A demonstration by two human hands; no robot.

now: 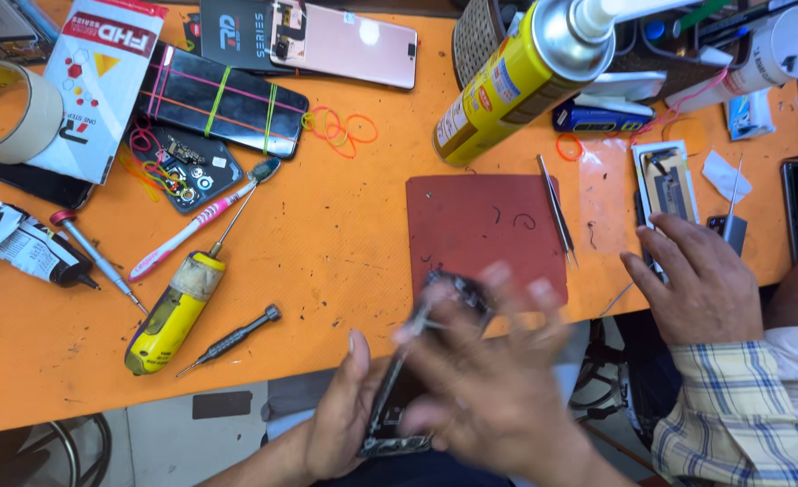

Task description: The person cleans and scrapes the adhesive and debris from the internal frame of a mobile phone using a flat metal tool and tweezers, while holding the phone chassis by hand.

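The phone (408,388) is held edge-up below the near edge of the orange table (327,252), out over the person's lap. Its long axis runs from near-left up to far-right, the far end tipped toward the red mat (480,225) and overlapping that mat's near edge in the view. The left hand (340,424) cups the phone's near end from the left, thumb up along its side. The right hand (498,379) is blurred over the phone's right side, fingers spread; whether it pinches anything I cannot tell.

Just right of the mat lie tweezers (557,216). Farther right, another person's hand (696,280) in a checked sleeve rests flat on the table edge by a second opened phone (665,180). A yellow spray can (507,81) leans in far of the mat. Left of the mat is a bare stretch of table, then a yellow screwdriver (178,307), a small black screwdriver (232,338) and a pink toothbrush (200,221).
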